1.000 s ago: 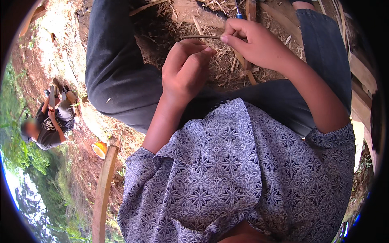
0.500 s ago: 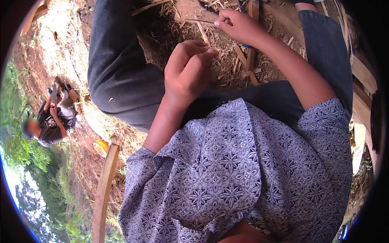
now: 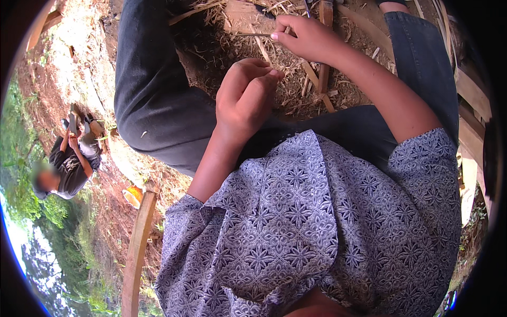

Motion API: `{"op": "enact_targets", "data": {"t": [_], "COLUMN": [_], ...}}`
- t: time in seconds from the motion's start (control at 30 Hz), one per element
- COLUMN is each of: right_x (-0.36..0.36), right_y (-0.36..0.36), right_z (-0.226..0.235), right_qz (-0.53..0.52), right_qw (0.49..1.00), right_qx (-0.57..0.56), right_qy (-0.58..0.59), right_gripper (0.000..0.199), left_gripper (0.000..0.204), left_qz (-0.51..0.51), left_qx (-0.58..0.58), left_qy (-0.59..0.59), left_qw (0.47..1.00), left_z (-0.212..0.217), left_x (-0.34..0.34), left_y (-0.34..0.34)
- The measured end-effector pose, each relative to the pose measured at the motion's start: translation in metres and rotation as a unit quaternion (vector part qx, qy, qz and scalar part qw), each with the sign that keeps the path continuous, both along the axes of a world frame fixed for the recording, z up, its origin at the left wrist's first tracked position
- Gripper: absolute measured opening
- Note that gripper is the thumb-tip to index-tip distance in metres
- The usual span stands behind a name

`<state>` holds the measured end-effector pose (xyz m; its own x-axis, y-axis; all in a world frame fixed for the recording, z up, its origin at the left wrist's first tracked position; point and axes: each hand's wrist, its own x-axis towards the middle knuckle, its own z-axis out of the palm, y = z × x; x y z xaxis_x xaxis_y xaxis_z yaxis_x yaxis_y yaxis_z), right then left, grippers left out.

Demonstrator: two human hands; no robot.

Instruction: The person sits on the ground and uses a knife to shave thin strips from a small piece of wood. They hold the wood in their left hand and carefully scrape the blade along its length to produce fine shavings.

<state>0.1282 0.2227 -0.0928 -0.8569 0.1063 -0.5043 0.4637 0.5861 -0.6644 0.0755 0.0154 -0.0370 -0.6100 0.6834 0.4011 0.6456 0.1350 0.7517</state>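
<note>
My right hand point(image 3: 302, 38) is closed in a pinch around a thin dark strip point(image 3: 248, 35) that looks like a narrow blade. It points left, just above the wood shavings, and its gripped end is hidden in the fingers. Nearer to me and further left, my left hand point(image 3: 244, 98) is curled, thumb against the bent fingers. Whatever it holds, if anything, cannot be seen. Past its knuckles a pale wood sliver point(image 3: 262, 48) slants over the ground, and a flat wooden board point(image 3: 244, 16) lies at the top.
A narrow upright-looking timber point(image 3: 325, 58) and a crossing stick point(image 3: 311, 75) lie right of my hands. My dark-trousered legs point(image 3: 153, 90) flank the work spot. At far left another person point(image 3: 71, 164) sits on the slope, near a long wooden post point(image 3: 138, 253). Planks point(image 3: 472, 95) lie at right.
My right hand and the dark strip have shifted slightly left and toward me. The left hand stays nearly in place. The other person appears a little lower in view.
</note>
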Motion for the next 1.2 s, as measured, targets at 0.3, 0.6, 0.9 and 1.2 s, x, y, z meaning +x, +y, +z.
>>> {"op": "enact_targets", "data": {"t": [0.3, 0.6, 0.9, 1.2], "right_x": [0.002, 0.011, -0.012, -0.002], "right_y": [0.005, 0.001, -0.001, 0.004], "right_z": [-0.051, 0.047, 0.010, -0.023], "right_qz": [-0.026, -0.006, 0.000, -0.006], "right_qw": [0.995, 0.999, 0.998, 1.000], "right_qx": [0.086, -0.044, 0.018, 0.000], "right_qy": [-0.039, -0.020, -0.057, -0.015], "right_gripper": [0.026, 0.022, 0.026, 0.023], "left_gripper": [0.027, 0.026, 0.025, 0.020], "left_qz": [0.051, 0.056, 0.066, 0.120], "left_qx": [-0.005, -0.008, -0.021, -0.006], "left_qy": [0.008, 0.008, 0.019, -0.035], "left_qw": [0.999, 0.998, 0.997, 0.992], "left_z": [0.005, 0.004, 0.005, -0.005], "left_x": [0.002, -0.004, -0.004, -0.014], "left_y": [0.001, -0.004, -0.004, -0.012]}}
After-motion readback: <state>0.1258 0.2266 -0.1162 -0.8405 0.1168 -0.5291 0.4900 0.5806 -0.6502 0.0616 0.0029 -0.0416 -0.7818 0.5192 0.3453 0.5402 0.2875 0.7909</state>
